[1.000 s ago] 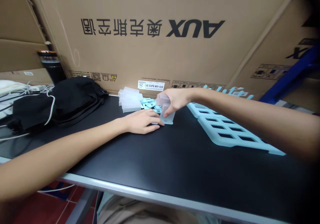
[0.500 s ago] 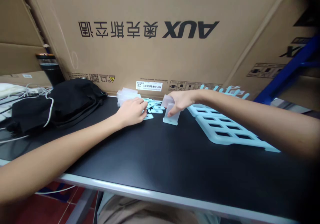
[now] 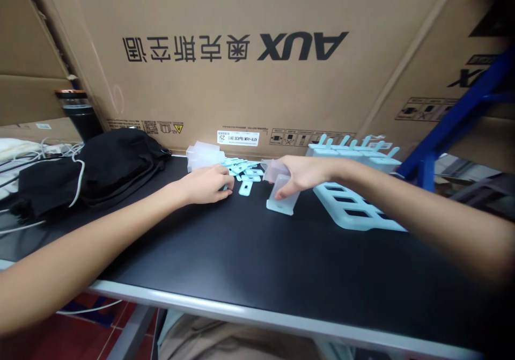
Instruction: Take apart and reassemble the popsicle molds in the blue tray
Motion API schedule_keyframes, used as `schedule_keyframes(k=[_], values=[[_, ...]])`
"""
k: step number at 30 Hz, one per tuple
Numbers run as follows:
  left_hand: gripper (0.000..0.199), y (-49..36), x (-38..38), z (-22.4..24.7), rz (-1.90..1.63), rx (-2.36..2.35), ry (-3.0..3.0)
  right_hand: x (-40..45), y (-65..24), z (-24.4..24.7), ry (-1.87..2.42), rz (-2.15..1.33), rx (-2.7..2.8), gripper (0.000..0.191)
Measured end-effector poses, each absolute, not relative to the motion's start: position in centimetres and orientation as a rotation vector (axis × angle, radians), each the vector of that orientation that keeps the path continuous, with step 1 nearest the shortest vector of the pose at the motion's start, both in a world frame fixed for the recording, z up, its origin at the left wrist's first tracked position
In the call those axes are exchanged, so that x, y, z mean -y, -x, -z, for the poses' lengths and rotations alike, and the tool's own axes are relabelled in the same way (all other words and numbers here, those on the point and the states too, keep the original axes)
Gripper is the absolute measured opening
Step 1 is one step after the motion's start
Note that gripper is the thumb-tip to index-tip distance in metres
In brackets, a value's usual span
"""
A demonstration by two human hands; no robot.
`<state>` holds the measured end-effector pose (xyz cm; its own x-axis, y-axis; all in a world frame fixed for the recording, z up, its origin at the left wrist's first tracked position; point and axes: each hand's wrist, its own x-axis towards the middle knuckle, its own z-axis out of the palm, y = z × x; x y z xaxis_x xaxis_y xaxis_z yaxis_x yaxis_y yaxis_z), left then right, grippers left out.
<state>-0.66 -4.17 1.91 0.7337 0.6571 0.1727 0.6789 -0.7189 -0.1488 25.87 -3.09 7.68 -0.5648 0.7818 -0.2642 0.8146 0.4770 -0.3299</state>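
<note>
My right hand [image 3: 300, 178] is wrapped round a translucent popsicle mould [image 3: 285, 201], which tilts with its pale blue rim down near the tabletop. A second translucent piece shows under the same fingers, partly hidden. My left hand [image 3: 209, 184] is closed, fingers curled, at the left of a loose pile of light-blue popsicle sticks [image 3: 241, 166]. A bit of light blue shows between its fingertips, mostly hidden. One stick [image 3: 245, 188] lies apart at the front of the pile. Behind my left hand are several clear popsicle moulds [image 3: 203, 155].
Right of my right hand lies a light-blue mould rack [image 3: 354, 221] with square openings; sticks [image 3: 378, 146] stand up in its far part, and my forearm covers some. A black bag [image 3: 120, 159], cables and a dark bottle [image 3: 83, 118] are left. Large cartons [image 3: 233, 92] stand behind the black tabletop [image 3: 225, 252].
My left hand has drawn back slightly left from the pile, and the front stick is now uncovered and turned. My right hand has moved a little right and nearer with the mould.
</note>
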Motion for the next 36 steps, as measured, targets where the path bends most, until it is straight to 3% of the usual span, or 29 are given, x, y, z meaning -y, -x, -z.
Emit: schedule_keyframes(k=[9,20,24,30,36], values=[[0.033,0.4,3.5,-0.7,0.321,1.035,2.985,7.3,-26.8,-7.2,-1.456,0.797,-2.646,0.05],[0.019,-0.1,4.3,-0.6,0.378,0.811,3.022,8.2,-29.5,-7.9,-1.651,0.729,-2.822,0.054],[0.016,-0.5,4.1,-0.3,0.609,0.862,3.179,7.3,-29.9,-7.2,-1.935,0.837,-2.978,0.054],[0.017,-1.6,4.4,0.2,1.007,0.939,3.386,6.5,-29.3,-5.7,-2.039,1.387,-3.109,0.053],[0.023,-2.2,4.6,0.6,1.478,0.995,3.51,7.3,-27.4,-5.1,-1.906,1.27,-3.142,0.056]])
